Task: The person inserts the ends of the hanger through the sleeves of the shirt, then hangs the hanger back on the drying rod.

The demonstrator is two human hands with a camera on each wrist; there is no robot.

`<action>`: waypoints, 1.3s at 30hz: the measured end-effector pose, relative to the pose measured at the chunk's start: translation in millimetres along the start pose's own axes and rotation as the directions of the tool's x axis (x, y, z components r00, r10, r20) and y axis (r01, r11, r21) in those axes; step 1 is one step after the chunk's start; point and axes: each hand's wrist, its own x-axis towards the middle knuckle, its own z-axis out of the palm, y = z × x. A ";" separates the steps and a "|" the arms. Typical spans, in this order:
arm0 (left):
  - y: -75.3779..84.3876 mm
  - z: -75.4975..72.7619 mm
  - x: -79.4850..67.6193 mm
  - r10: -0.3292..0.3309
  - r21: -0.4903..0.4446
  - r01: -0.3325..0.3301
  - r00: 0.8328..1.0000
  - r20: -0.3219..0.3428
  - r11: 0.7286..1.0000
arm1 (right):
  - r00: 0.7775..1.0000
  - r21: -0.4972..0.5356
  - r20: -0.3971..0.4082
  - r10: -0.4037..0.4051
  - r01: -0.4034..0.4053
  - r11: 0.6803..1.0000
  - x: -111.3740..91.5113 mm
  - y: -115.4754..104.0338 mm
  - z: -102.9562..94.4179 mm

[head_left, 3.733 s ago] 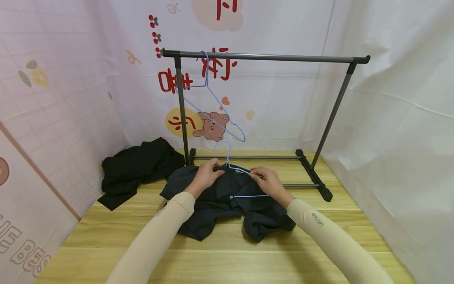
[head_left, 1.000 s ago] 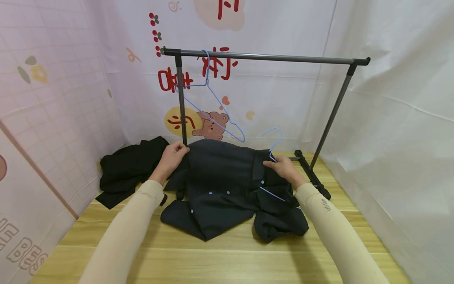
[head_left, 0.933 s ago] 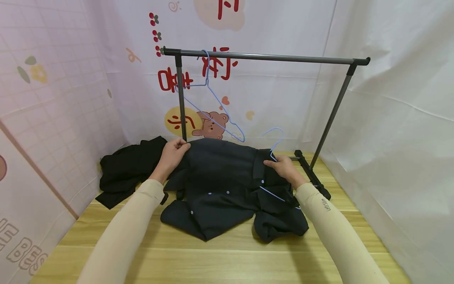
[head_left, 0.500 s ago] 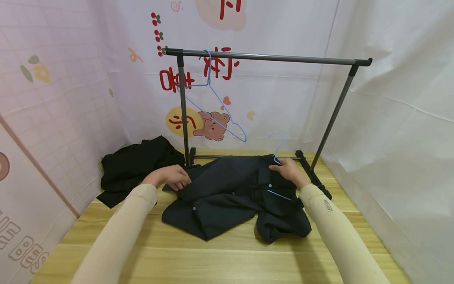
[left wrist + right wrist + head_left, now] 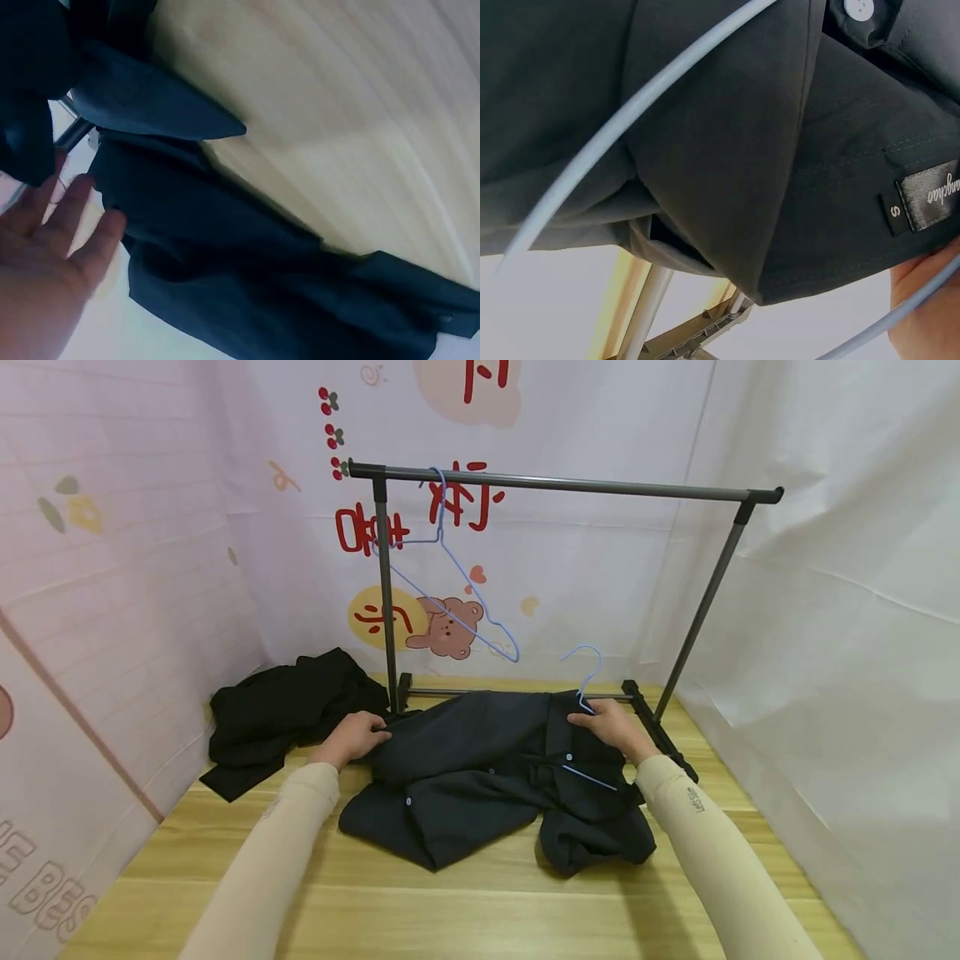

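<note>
Head view: the black shirt (image 5: 480,735) lies on the table (image 5: 465,918); our right hand (image 5: 611,725) pinches its collar by the blue hanger (image 5: 592,676), which we should keep steady. Our left hand (image 5: 352,737) has fingers spread beside its edge; whether it pinches, we cannot tell.

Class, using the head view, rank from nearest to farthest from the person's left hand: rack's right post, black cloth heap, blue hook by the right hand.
1. Black cloth heap: just beyond, leftward.
2. Blue hook: across the dark shirt.
3. Right post: far right.
</note>
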 end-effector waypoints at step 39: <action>-47.4 -156.7 -52.3 0.061 0.167 -0.026 0.977 -0.206 0.986 | 1.000 0.040 -0.012 0.025 -0.025 0.999 -6.4 7.3 -2.9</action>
